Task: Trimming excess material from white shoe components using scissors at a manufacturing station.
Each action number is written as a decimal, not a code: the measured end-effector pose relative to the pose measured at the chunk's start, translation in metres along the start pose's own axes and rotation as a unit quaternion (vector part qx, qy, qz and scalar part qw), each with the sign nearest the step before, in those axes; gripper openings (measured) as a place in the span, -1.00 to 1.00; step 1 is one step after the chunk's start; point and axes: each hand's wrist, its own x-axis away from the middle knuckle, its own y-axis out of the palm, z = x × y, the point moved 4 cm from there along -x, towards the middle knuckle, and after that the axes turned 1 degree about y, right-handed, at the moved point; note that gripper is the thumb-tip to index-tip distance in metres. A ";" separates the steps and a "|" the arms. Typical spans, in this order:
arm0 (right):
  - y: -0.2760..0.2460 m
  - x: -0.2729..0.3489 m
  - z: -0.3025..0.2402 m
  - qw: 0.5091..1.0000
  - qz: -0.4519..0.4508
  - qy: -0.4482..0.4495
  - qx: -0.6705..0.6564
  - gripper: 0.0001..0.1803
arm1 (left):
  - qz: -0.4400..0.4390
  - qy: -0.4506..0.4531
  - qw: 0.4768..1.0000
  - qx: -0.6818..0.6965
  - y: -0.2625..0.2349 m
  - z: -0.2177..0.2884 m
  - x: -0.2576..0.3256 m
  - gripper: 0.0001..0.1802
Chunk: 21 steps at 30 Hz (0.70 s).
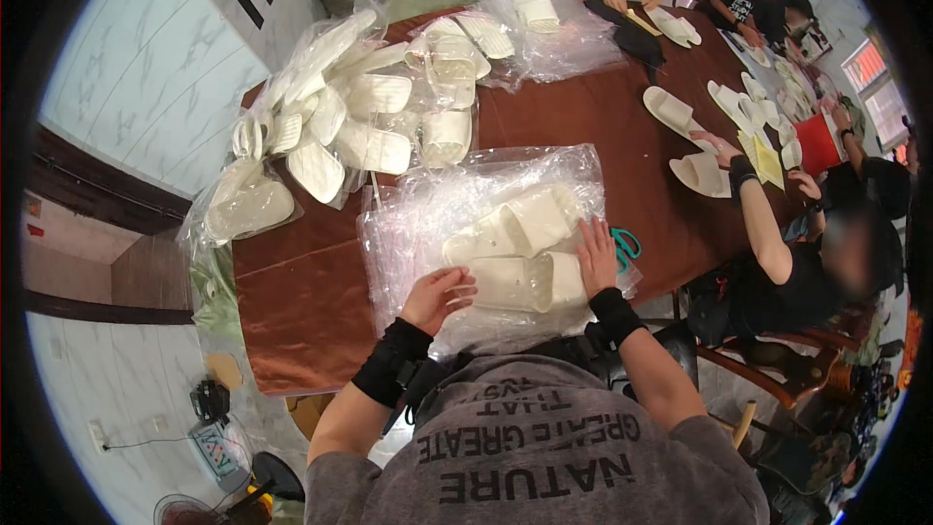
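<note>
Mid-frame, two cream slippers (496, 280) lie amid clear plastic (410, 224), left hand (437, 299) half-curled, seemingly empty, right hand (597, 259) spread flat against them. Wrapped slippers (374, 148) upper left look done; bare slippers (671, 109) upper right remain.

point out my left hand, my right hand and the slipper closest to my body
Left hand (434, 298), head view: back of the hand
Right hand (598, 261), head view: back of the hand
Closest slipper (507, 284), head view: insole
</note>
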 end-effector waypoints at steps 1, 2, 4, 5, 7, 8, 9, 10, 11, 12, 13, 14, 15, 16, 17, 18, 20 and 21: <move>0.000 0.000 0.002 1.000 -0.003 0.008 0.001 -0.47 | -0.073 0.070 0.994 0.033 0.007 0.013 0.002 -0.67; 0.001 -0.001 0.003 1.000 0.000 0.008 0.002 -0.47 | -0.146 0.140 0.977 0.066 0.016 0.029 0.006 -0.71; 0.002 0.002 0.008 1.000 0.005 0.017 0.000 -0.47 | -0.202 0.143 0.968 0.046 0.032 0.043 0.013 -0.71; 0.003 0.002 0.007 1.000 0.006 0.017 -0.002 -0.47 | -0.183 0.170 0.968 -0.004 0.028 0.043 0.013 -0.67; 0.004 0.002 0.007 1.000 0.005 0.018 0.002 -0.47 | -0.166 0.194 0.965 -0.056 0.021 0.035 0.003 -0.63; 0.005 0.000 0.002 1.000 0.006 0.015 -0.001 -0.47 | -0.156 0.291 0.881 -0.339 0.017 0.028 -0.005 -0.58; 0.006 0.001 0.001 1.000 0.003 0.013 0.003 -0.47 | -0.136 0.358 0.712 -0.589 0.021 0.021 -0.011 -0.53; 0.006 0.002 0.001 1.000 0.001 0.011 0.007 -0.47 | -0.138 0.358 0.710 -0.590 0.023 0.015 -0.024 -0.53; 0.006 0.003 0.003 1.000 0.005 0.016 0.009 -0.47 | -0.155 0.386 0.628 -0.657 0.037 0.009 -0.036 -0.45; 0.007 0.003 0.003 1.000 0.004 0.015 0.018 -0.46 | -0.165 0.411 0.538 -0.717 0.049 0.000 -0.048 -0.37; 0.008 0.003 0.003 1.000 0.003 0.014 0.028 -0.46 | -0.166 0.413 0.536 -0.717 0.059 -0.008 -0.060 -0.37; 0.009 0.003 0.001 0.999 0.007 0.013 0.029 -0.46 | -0.146 0.410 0.546 -0.716 0.063 -0.017 -0.077 -0.34; 0.010 0.004 0.001 0.999 0.006 0.012 0.029 -0.46 | -0.128 0.407 0.555 -0.714 0.074 -0.021 -0.089 -0.31; 0.011 0.004 0.000 1.000 0.004 0.011 0.029 -0.45 | -0.128 0.411 0.553 -0.713 0.085 -0.026 -0.098 -0.31; 0.012 0.005 0.001 0.999 -0.002 0.017 0.029 -0.45 | -0.098 0.402 0.565 -0.714 0.097 -0.028 -0.107 -0.31; 0.011 0.006 0.000 0.999 0.002 0.017 0.030 -0.45 | -0.067 0.392 0.576 -0.714 0.102 -0.030 -0.115 -0.32; 0.011 0.006 -0.002 0.999 0.001 0.013 0.033 -0.43 | -0.039 0.400 0.582 -0.707 0.102 -0.035 -0.118 -0.37; 0.010 0.005 -0.002 0.999 0.002 0.012 0.032 -0.43 | -0.025 0.401 0.556 -0.728 0.099 -0.038 -0.120 -0.41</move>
